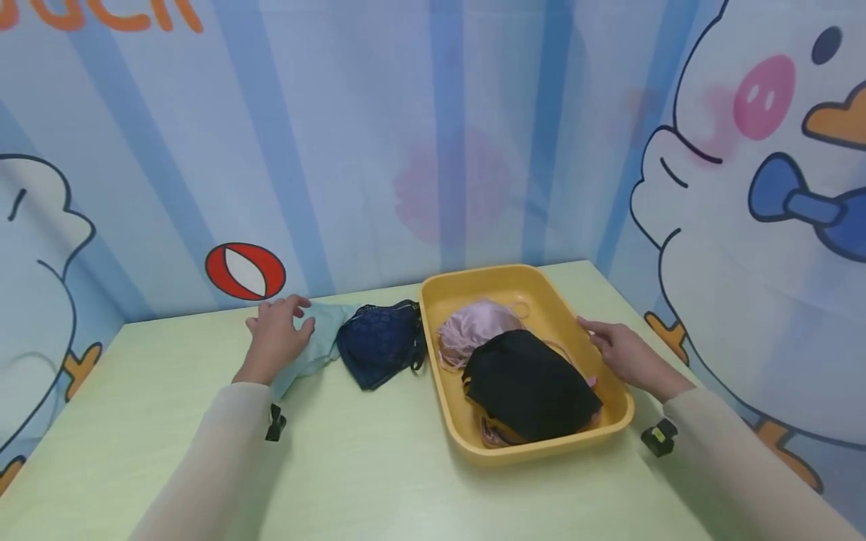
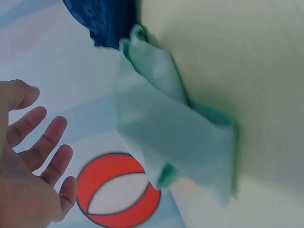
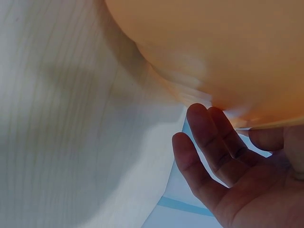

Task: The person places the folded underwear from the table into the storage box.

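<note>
A crumpled mint-green cloth (image 2: 166,118) lies at the back left of the table; its exact kind is hard to tell. My left hand (image 1: 276,340) hovers by it with fingers spread and holds nothing; the left wrist view shows a gap between hand and cloth. Just right of the cloth is a folded navy lace bra (image 1: 380,340), beside the yellow tray (image 1: 443,409). My right hand (image 1: 629,359) touches the tray's right rim, its fingers loosely extended along the outer wall. Inside the tray sit a pink satin bundle (image 1: 479,327) and a black padded garment (image 1: 534,387).
The pale wooden table (image 1: 365,466) backs onto a striped blue cloth backdrop (image 1: 352,150) with duck drawings and a printed red ball (image 1: 219,274). Thin straps show in the tray around the garments.
</note>
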`<action>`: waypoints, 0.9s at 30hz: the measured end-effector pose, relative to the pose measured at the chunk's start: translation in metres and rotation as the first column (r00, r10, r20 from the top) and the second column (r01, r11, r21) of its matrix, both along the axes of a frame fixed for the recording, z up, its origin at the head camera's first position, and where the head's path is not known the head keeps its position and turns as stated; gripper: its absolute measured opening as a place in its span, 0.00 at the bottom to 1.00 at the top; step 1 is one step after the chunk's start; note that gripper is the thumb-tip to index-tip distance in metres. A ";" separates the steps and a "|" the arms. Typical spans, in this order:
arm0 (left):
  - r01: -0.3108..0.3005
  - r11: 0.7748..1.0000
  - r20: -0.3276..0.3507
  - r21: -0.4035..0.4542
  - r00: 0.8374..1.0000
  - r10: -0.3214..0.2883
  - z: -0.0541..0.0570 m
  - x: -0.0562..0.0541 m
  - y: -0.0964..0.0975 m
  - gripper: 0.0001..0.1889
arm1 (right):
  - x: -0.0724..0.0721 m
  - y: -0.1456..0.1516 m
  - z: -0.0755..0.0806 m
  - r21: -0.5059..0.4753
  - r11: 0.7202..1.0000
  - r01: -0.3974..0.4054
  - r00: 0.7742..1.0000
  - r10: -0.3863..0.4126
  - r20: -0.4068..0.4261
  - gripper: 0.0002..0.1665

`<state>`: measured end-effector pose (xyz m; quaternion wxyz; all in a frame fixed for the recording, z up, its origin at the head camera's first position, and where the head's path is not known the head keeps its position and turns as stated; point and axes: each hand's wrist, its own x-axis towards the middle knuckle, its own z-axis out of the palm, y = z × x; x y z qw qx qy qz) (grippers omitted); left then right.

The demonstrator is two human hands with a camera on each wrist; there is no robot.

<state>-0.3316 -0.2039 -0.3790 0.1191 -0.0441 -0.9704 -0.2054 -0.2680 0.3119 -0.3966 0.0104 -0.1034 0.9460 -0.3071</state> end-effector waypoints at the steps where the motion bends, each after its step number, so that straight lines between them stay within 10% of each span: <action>1: -0.008 1.000 0.003 0.002 1.000 0.008 -0.001 0.001 -0.004 0.17 | 0.000 0.000 0.000 0.000 1.000 0.003 1.000 -0.003 0.002 0.26; 9: -0.098 0.995 0.120 0.022 0.988 0.095 -0.010 0.008 -0.036 0.24 | 0.001 -0.002 0.002 0.009 1.000 0.030 0.999 -0.030 0.026 0.26; 19: -0.257 0.959 0.399 0.116 0.897 0.192 -0.030 0.007 -0.063 0.44 | 0.000 -0.002 -0.001 0.007 1.000 0.023 1.000 -0.023 -0.008 0.25; 27: -0.308 0.936 0.440 0.170 0.874 0.208 -0.039 -0.005 -0.058 0.48 | 0.000 -0.002 0.000 0.005 0.999 0.036 0.999 -0.036 0.005 0.26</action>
